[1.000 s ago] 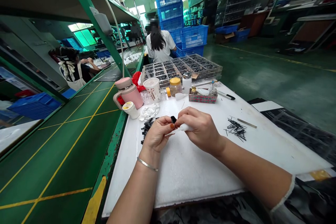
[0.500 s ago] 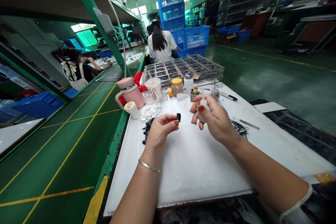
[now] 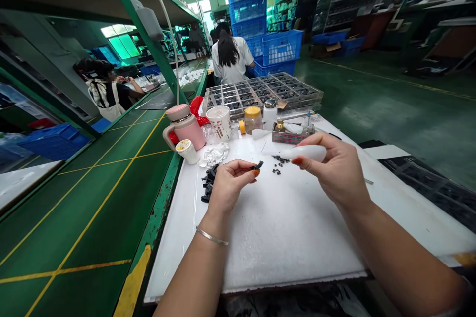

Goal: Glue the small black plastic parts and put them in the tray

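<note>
My left hand [image 3: 229,184] pinches a small black plastic part [image 3: 258,165] between thumb and fingertips, just above the white work mat [image 3: 282,228]. My right hand [image 3: 334,171] is closed around a small white squeeze bottle [image 3: 307,152] whose tip points left toward the black part. A pile of similar black parts [image 3: 208,184] lies on the mat left of my left hand. A few tiny black pieces [image 3: 278,162] lie between the hands, farther back.
Behind the hands stand a pink mug [image 3: 184,127], a white cup [image 3: 220,123], a yellow-lidded jar [image 3: 253,118], a small box [image 3: 292,134] and compartment trays [image 3: 260,93]. A green conveyor [image 3: 92,193] runs on the left. Other people work farther back; blue crates [image 3: 260,15] are stacked there.
My right hand moved away to the right and back from the left hand and now holds the white bottle level. My left hand kept the black part, turning it a little.
</note>
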Motion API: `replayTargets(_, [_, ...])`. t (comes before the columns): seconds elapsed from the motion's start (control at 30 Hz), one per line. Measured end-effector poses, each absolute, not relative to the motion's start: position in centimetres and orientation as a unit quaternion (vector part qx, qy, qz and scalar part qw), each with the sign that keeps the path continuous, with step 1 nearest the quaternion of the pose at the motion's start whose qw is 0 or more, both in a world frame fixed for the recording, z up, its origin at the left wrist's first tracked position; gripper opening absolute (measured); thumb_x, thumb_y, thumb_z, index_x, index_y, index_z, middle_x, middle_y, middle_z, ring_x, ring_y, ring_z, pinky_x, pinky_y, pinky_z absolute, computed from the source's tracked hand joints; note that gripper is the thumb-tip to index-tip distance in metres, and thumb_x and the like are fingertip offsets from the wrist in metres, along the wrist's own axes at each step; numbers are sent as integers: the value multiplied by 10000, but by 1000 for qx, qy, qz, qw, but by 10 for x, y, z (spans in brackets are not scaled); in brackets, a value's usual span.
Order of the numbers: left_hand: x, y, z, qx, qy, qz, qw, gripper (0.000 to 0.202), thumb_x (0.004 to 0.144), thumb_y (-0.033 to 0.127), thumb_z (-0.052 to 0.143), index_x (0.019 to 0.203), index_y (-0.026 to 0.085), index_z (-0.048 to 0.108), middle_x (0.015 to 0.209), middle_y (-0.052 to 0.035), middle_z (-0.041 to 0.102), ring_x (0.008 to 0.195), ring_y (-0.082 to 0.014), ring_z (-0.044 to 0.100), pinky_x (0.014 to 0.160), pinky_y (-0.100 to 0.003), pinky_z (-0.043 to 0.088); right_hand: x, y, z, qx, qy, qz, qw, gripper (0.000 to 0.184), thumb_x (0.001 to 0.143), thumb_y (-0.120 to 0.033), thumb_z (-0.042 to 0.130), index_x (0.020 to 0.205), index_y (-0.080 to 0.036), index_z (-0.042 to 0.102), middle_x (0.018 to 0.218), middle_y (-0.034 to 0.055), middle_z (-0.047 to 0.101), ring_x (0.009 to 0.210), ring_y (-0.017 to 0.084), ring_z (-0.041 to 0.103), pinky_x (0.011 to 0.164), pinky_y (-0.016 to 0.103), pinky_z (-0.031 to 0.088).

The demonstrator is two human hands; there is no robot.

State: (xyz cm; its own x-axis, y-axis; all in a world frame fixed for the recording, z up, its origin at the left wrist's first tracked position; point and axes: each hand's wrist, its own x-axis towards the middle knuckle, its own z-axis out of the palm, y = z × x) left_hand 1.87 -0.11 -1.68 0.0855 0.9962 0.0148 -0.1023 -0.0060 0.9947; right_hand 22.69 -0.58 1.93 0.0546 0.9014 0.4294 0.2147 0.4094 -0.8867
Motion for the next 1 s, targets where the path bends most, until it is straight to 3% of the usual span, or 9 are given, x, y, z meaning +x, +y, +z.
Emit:
replayTargets(0.17, [21, -3, -16, 506, 442, 491, 554, 197, 630, 242, 782, 784, 144, 709, 762, -45, 696, 703, -129, 616, 649, -222, 499, 223, -7, 16, -427, -620, 297, 587, 245, 685, -376, 766, 810, -186, 675, 797, 40, 656, 705, 171, 600, 589, 266, 486])
replayTargets(0.63, [20, -4, -15, 515, 442, 479, 557, 189, 628, 248, 791, 758, 139, 707, 724, -35, 687, 654, -111, 597, 629, -214, 479, 221, -12, 13, -441, -661, 227, 564, 161, 771, -349, 697, 789, -190, 674, 701, 7, 613, 593, 115, 511, 484, 234, 347])
replayTargets(1.0, [20, -4, -15, 517, 435, 479, 560, 191, 634, 234, 787, 778, 132, 714, 728, -44, 691, 655, -111, 605, 625, -208, 484, 222, -11, 12, -439, -660, 217, 570, 162, 768, -349, 699, 788, -190, 672, 725, 10, 627, 615, 119, 513, 512, 242, 366])
